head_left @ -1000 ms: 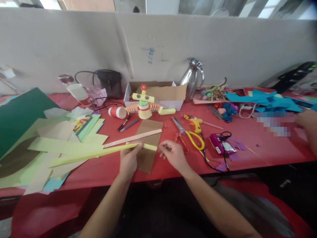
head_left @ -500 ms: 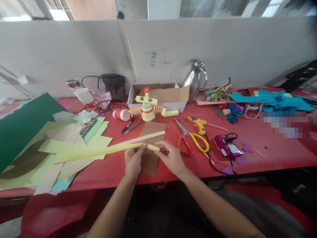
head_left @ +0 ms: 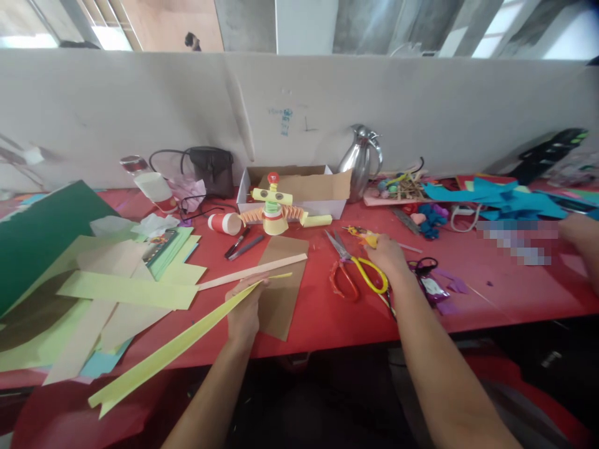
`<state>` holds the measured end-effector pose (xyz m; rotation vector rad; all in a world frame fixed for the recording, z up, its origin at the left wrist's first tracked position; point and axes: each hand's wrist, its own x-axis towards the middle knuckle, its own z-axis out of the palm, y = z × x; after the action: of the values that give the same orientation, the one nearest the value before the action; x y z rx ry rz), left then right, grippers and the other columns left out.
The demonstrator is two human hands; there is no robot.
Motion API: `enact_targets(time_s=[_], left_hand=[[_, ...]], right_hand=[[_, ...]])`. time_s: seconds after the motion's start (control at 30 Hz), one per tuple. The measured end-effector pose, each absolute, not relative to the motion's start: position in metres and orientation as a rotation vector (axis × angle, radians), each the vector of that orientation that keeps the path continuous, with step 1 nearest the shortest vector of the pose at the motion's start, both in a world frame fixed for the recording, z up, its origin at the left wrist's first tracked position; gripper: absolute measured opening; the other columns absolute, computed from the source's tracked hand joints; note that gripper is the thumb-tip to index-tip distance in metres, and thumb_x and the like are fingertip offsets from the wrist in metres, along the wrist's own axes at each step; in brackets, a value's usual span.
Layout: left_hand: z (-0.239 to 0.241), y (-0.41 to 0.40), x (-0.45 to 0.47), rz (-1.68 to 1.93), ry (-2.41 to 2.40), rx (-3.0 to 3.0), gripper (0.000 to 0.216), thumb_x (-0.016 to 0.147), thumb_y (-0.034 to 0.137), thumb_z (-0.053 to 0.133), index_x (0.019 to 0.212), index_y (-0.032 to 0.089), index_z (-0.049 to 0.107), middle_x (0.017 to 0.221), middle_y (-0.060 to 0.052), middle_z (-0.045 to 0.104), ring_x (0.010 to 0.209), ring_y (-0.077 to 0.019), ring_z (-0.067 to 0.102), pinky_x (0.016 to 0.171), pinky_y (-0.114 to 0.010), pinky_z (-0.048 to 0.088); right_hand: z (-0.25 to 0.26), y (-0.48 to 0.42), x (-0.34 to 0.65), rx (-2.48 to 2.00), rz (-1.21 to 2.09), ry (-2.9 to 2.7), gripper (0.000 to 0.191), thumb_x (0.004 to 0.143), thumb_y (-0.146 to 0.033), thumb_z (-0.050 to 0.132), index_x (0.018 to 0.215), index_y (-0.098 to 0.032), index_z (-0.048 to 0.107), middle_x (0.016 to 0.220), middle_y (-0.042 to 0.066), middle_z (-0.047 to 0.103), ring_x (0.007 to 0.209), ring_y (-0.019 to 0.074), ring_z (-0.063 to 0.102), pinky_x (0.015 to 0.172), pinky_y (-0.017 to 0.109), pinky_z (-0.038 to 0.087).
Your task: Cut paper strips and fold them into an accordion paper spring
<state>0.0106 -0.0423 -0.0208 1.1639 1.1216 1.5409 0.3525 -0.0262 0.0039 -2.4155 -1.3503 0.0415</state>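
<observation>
My left hand (head_left: pixel 243 315) is closed on a folded yellow paper strip (head_left: pixel 182 346), whose long end slants down past the table's front edge. Under the strip's short end lies a brown cardboard piece (head_left: pixel 283 312), with a pale pink strip (head_left: pixel 255 270) across its upper part. To the right, my right hand (head_left: pixel 391 257) is wrapped round the handle of a yellow hot glue gun (head_left: pixel 364 236), largely covering it. Scissors (head_left: pixel 358 268) with one red and one yellow handle lie just left of that hand. A paper robot figure (head_left: pixel 274 209) stands beyond the cardboard.
Paper sheets (head_left: pixel 112 255) heap up on the left by a green board (head_left: pixel 51 234). A white box (head_left: pixel 292 209), a steel jug (head_left: pixel 360 156) and a black bag (head_left: pixel 213 171) line the partition. Another person's arm (head_left: pixel 578 240) reaches in at the right edge.
My right hand has let go of the yellow strip and moved right onto the glue gun. The strip in my left hand has swung so its long end hangs lower.
</observation>
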Motion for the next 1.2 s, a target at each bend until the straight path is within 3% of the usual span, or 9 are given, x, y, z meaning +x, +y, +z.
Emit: enact_targets(time_s=[0.13,0.23,0.37,0.43,0.53,0.6,0.83,0.93,1.2], left_hand=[[-0.024,-0.041,0.01,1.545,1.08,1.179,0.013,0.069,0.021,0.074,0.082,0.022,0.077,0.087,-0.004,0.075,0.093,-0.0228,0.066,0.093,-0.037,0.047],[-0.026,-0.04,0.009,1.523,1.043,1.241,0.011,0.07,0.021,0.074,0.081,0.021,0.077,0.094,-0.006,0.075,0.098,-0.024,0.065,0.094,-0.038,0.047],[-0.026,-0.04,0.009,1.445,1.068,1.323,0.01,0.071,0.021,0.073,0.08,0.021,0.077,0.093,-0.007,0.074,0.097,-0.0246,0.066,0.092,-0.038,0.049],[-0.024,-0.041,0.01,1.397,1.099,1.348,0.01,0.071,0.022,0.074,0.08,0.02,0.077,0.091,-0.007,0.075,0.095,-0.0247,0.067,0.09,-0.037,0.05],[-0.024,-0.042,0.014,1.353,1.14,1.328,0.011,0.068,0.025,0.076,0.078,0.02,0.077,0.087,-0.007,0.075,0.09,-0.0244,0.068,0.084,-0.036,0.052],[-0.025,-0.042,0.016,1.347,1.131,1.311,0.012,0.067,0.027,0.078,0.077,0.02,0.077,0.086,-0.007,0.075,0.088,-0.0239,0.068,0.081,-0.034,0.052],[-0.032,-0.041,0.016,1.296,1.131,1.353,0.015,0.067,0.028,0.078,0.08,0.019,0.078,0.091,-0.008,0.075,0.087,-0.0238,0.068,0.079,-0.033,0.054],[-0.032,-0.041,0.017,1.3,1.13,1.34,0.015,0.066,0.028,0.079,0.079,0.021,0.078,0.09,-0.008,0.075,0.086,-0.024,0.069,0.077,-0.033,0.055],[-0.029,-0.041,0.018,1.311,1.123,1.356,0.016,0.065,0.029,0.079,0.079,0.02,0.079,0.089,-0.009,0.075,0.082,-0.0251,0.07,0.073,-0.034,0.056]], right_hand=[[-0.009,-0.012,0.364,-2.361,0.233,-1.248,0.028,0.065,-0.02,0.065,0.093,-0.018,0.069,0.091,0.012,0.071,0.089,0.0278,0.066,0.075,0.033,0.048],[-0.011,-0.012,0.369,-2.268,0.305,-1.049,0.018,0.066,-0.021,0.059,0.081,-0.018,0.069,0.07,0.007,0.067,0.074,0.0258,0.065,0.063,0.031,0.046],[0.011,-0.027,0.364,-2.029,0.15,-0.823,0.027,0.065,-0.023,0.06,0.091,-0.016,0.065,0.071,0.004,0.062,0.069,0.0227,0.061,0.057,0.029,0.044],[0.028,-0.041,0.351,-1.734,0.307,-0.78,0.035,0.062,-0.024,0.066,0.097,-0.019,0.063,0.074,0.0,0.062,0.066,0.0185,0.06,0.056,0.027,0.045],[0.048,-0.066,0.323,-1.365,0.788,-0.889,0.038,0.067,-0.037,0.073,0.099,-0.021,0.063,0.079,0.0,0.065,0.067,0.0161,0.063,0.06,0.026,0.05],[0.052,-0.083,0.304,-1.314,0.907,-0.92,0.035,0.074,-0.046,0.07,0.098,-0.021,0.063,0.078,0.0,0.065,0.063,0.0143,0.063,0.059,0.026,0.05],[0.016,-0.114,0.258,-1.38,0.941,-1.263,0.041,0.082,-0.04,0.065,0.118,-0.023,0.052,0.106,0.007,0.068,0.082,0.02,0.067,0.067,0.032,0.056],[0.006,-0.115,0.253,-1.42,0.908,-1.368,0.043,0.086,-0.038,0.059,0.126,-0.026,0.045,0.109,0.007,0.068,0.09,0.0231,0.068,0.073,0.037,0.057],[0.005,-0.115,0.244,-1.49,0.81,-1.386,0.04,0.087,-0.035,0.058,0.124,-0.028,0.047,0.112,0.007,0.067,0.105,0.0271,0.065,0.092,0.046,0.05]])
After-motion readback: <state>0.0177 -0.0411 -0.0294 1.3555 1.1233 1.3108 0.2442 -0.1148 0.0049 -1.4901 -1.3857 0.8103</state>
